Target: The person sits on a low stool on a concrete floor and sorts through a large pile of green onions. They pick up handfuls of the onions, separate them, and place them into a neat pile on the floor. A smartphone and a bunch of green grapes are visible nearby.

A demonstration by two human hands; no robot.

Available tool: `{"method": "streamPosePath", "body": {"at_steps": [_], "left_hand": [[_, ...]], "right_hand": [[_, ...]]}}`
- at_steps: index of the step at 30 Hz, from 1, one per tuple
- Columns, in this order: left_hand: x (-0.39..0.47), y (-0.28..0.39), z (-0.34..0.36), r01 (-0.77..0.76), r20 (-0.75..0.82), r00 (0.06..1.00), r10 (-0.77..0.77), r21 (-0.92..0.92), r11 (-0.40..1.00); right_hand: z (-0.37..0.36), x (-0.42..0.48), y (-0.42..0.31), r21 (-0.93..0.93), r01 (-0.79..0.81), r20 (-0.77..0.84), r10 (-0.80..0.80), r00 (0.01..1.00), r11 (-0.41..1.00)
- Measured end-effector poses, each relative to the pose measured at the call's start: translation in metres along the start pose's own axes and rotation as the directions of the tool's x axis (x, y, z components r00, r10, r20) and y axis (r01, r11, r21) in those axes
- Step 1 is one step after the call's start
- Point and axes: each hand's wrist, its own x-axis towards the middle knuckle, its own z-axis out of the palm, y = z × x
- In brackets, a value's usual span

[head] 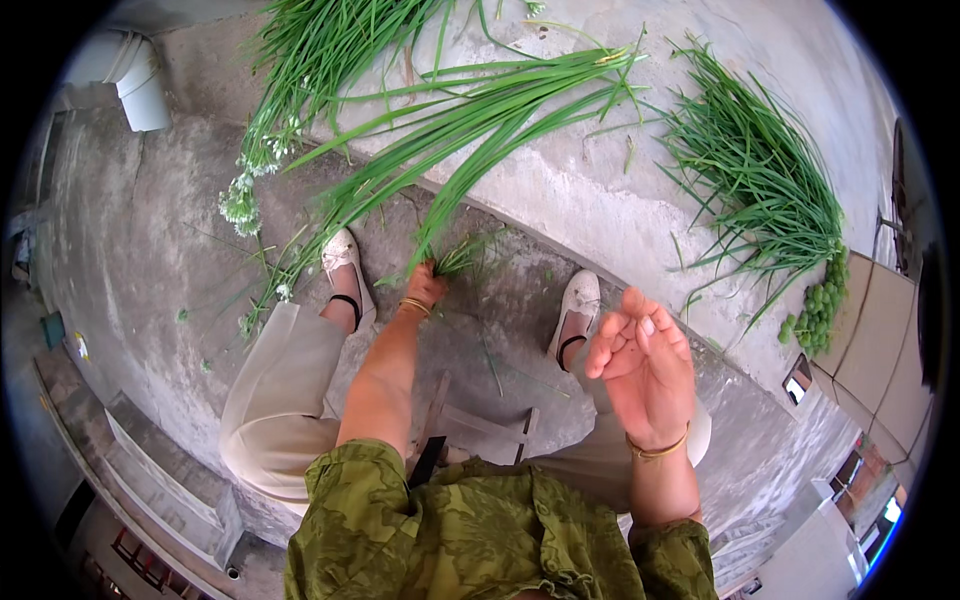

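Note:
My left hand (427,287) reaches down between my shoes and is closed around some green garlic chive leaves (439,229). Short stalks stick out beside its fingers. From there, a loose sheaf of long chives (480,120) spreads up over the edge of the concrete ledge (555,199). My right hand (649,364) is raised above my right knee, palm up, its fingers loosely bent and nothing visible in them. Chive stems with white flower heads (241,202) hang over the ledge edge on the left.
A large chive pile (337,52) lies at the upper left, and another chive bundle (757,157) at the right beside green grapes (817,311). A phone (797,380) rests near the ledge edge. A white pipe (142,86) stands at the far left. Stray stems litter the concrete floor (150,240).

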Motion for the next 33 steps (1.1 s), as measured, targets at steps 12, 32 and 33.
{"method": "streamPosePath", "body": {"at_steps": [12, 32, 33], "left_hand": [[-0.058, 0.056, -0.023, 0.289, 0.044, 0.951, -0.305, -0.465, 0.837], [-0.148, 0.174, -0.046, 0.180, 0.561, 0.777, 0.287, -0.635, 0.751], [-0.155, 0.188, -0.054, 0.152, 0.554, 0.773, 0.310, -0.636, 0.757]], "right_hand": [[0.004, -0.005, -0.010, 0.039, 0.067, 0.107, -0.071, 0.992, 0.997], [-0.014, -0.008, -0.024, 0.022, 0.168, 0.064, -0.169, 0.983, 0.985], [-0.015, -0.006, -0.023, 0.030, 0.178, 0.066, -0.180, 0.981, 0.983]]}}
